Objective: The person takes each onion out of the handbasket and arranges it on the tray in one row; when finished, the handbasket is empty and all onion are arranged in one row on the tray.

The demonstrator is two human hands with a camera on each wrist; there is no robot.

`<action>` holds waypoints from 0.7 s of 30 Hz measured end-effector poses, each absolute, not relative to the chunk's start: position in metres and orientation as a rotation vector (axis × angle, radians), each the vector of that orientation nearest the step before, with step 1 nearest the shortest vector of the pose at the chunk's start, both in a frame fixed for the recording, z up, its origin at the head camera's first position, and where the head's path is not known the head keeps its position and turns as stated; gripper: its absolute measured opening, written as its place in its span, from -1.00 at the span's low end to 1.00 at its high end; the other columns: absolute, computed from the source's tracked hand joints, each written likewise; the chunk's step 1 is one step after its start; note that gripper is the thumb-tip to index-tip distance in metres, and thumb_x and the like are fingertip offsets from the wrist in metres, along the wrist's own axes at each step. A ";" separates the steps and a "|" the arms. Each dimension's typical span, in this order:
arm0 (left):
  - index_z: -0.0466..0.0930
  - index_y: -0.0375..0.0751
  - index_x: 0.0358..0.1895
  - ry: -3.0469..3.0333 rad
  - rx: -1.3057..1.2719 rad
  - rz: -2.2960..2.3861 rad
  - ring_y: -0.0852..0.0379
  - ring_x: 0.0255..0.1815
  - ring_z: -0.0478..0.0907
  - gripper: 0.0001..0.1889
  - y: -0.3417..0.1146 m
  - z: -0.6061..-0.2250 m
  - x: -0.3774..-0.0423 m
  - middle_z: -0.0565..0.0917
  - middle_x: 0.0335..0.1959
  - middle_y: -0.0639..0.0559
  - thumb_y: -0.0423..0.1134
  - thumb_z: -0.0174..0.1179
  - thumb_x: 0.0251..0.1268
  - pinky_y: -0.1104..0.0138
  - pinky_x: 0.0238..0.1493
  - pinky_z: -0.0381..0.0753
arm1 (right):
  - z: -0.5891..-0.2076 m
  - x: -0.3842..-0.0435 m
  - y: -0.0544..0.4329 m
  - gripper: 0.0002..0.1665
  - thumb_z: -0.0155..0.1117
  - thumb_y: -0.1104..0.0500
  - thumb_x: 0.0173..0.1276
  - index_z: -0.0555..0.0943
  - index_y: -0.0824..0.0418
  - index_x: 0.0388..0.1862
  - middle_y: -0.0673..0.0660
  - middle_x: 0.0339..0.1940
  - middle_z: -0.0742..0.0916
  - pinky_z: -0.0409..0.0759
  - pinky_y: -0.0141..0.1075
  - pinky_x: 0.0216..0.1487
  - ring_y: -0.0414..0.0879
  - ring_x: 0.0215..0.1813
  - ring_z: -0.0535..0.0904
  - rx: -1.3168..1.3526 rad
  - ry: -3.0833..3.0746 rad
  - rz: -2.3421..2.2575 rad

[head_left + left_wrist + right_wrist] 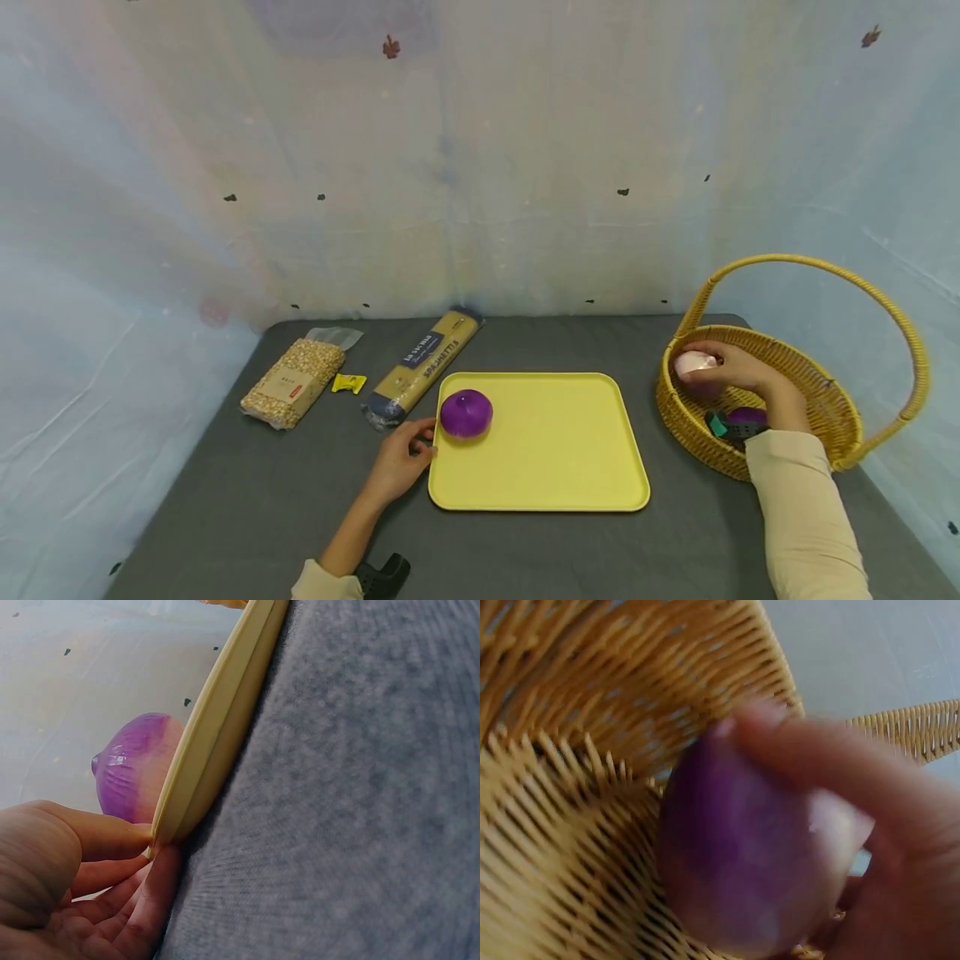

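My left hand (401,462) pinches the left rim of a yellow tray (555,442), thumb on top and fingers at the outer side, as the left wrist view shows. On the tray, close to that hand, sits a shiny purple onion (467,414), paler toward its base (142,766). Over at the right, my right hand (731,371) is inside a wicker basket (686,429). It grips a second onion, purple and whitish (742,847), blurred in the right wrist view. Another purple item (748,414) lies lower in the basket, partly hidden by the wrist camera.
A tall arched handle (802,260) rises over the basket. Left of the tray lie a spaghetti packet (423,367), a small yellow wrapped piece (348,382) and a bag of pale beans or grains (296,383). A light sheet hangs behind the grey-covered table (525,550).
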State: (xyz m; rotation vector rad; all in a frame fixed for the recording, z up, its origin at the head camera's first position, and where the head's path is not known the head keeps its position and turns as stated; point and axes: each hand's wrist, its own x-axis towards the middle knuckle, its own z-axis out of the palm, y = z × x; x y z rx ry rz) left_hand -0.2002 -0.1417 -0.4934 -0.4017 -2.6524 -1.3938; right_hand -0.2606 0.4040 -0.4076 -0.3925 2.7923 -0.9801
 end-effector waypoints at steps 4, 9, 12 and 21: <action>0.56 -0.36 0.05 -2.658 -0.389 -1.405 0.22 -0.43 0.48 -0.58 -0.141 -0.494 -0.201 0.56 -0.28 -0.07 -0.49 0.27 0.03 0.40 -0.40 0.47 | -0.392 -0.257 0.403 -0.34 0.27 0.04 0.27 0.37 0.31 0.27 0.29 0.11 0.53 0.48 -0.22 -0.09 -0.13 -0.03 0.46 -0.387 2.794 -0.969; 0.56 -0.37 0.04 -2.654 -0.396 -1.395 0.20 -0.43 0.49 -0.58 -0.142 -0.495 -0.200 0.56 -0.28 -0.08 -0.50 0.27 0.02 0.39 -0.40 0.46 | -0.375 -0.251 0.397 -0.31 0.25 0.04 0.28 0.32 0.32 0.31 0.30 0.13 0.50 0.47 -0.19 -0.10 -0.07 -0.02 0.44 -0.377 2.806 -0.964; 0.56 -0.36 0.04 -2.661 -0.389 -1.378 0.22 -0.43 0.48 -0.58 -0.143 -0.496 -0.200 0.56 -0.28 -0.05 -0.50 0.28 0.01 0.40 -0.40 0.46 | -0.366 -0.249 0.390 -0.29 0.25 0.04 0.29 0.29 0.31 0.33 0.31 0.15 0.48 0.48 -0.19 -0.12 -0.02 -0.01 0.43 -0.368 2.801 -0.992; 0.55 -0.36 0.05 -2.671 -0.390 -1.383 0.22 -0.43 0.48 -0.58 -0.142 -0.494 -0.199 0.56 -0.27 -0.05 -0.48 0.28 0.03 0.39 -0.41 0.46 | -0.334 -0.241 0.356 -0.30 0.25 0.08 0.29 0.26 0.12 0.37 0.23 0.14 0.47 0.51 -0.27 -0.16 -0.12 -0.03 0.44 -0.443 2.801 -1.106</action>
